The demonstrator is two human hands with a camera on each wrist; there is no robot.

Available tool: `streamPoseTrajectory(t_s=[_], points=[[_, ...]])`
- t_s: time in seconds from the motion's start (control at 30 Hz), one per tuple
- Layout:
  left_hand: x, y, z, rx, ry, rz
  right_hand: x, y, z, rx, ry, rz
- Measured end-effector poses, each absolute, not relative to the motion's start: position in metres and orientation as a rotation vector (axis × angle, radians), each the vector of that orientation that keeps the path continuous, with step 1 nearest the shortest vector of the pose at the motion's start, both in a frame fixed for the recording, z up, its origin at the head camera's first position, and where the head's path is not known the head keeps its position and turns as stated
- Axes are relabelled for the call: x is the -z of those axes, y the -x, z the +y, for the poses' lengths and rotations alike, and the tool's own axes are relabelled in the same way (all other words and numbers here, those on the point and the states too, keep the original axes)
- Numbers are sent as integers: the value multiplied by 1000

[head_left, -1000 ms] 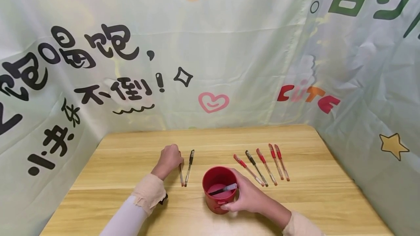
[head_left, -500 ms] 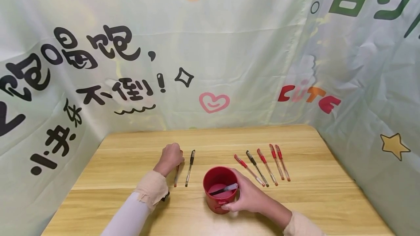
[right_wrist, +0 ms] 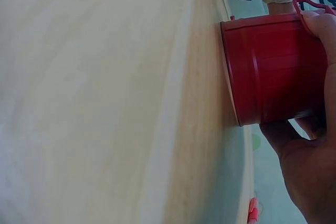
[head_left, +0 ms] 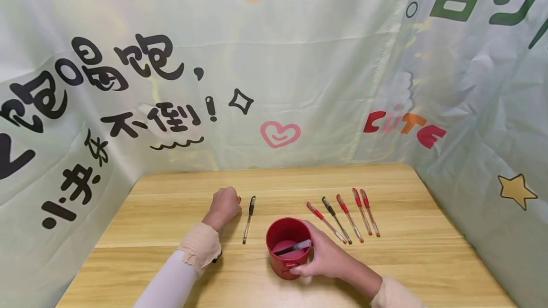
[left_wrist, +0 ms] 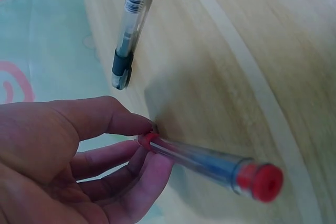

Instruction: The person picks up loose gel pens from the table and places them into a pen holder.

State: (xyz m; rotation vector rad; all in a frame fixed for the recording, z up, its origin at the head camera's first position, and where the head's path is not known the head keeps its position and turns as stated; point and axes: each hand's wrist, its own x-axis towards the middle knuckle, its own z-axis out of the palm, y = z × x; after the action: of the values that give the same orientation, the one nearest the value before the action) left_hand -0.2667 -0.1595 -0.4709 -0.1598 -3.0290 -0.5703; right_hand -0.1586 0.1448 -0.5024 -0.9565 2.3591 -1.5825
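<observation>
My left hand pinches a clear gel pen with red ends between thumb and fingers. In the left wrist view its red tail points toward the camera; in the head view the hand hides most of it. Just right of that hand, a black-capped pen lies on the table. My right hand grips the side of a small red bucket, thumb near the wire handle's mount at the front. The bucket stands upright. One pen with a black grip leans inside it.
To the right of the bucket lies a row of pens: a red-capped pen, a black-capped pen and several more red ones. Printed cloth walls enclose the wooden table at the back and both sides.
The red pen's tail has swung left, away from the black-capped pen, and has gone out of sight behind my left hand. The right hand and bucket hold still.
</observation>
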Motion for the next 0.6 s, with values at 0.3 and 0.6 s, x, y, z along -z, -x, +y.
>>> streamPoseTrajectory(t_s=[0.3, 0.6], points=[[473, 266, -158, 530, 122, -3057, 504, 159, 145, 1594, 984, 2352], [474, 262, -160, 560, 183, -3011, 504, 159, 145, 1613, 999, 2330]])
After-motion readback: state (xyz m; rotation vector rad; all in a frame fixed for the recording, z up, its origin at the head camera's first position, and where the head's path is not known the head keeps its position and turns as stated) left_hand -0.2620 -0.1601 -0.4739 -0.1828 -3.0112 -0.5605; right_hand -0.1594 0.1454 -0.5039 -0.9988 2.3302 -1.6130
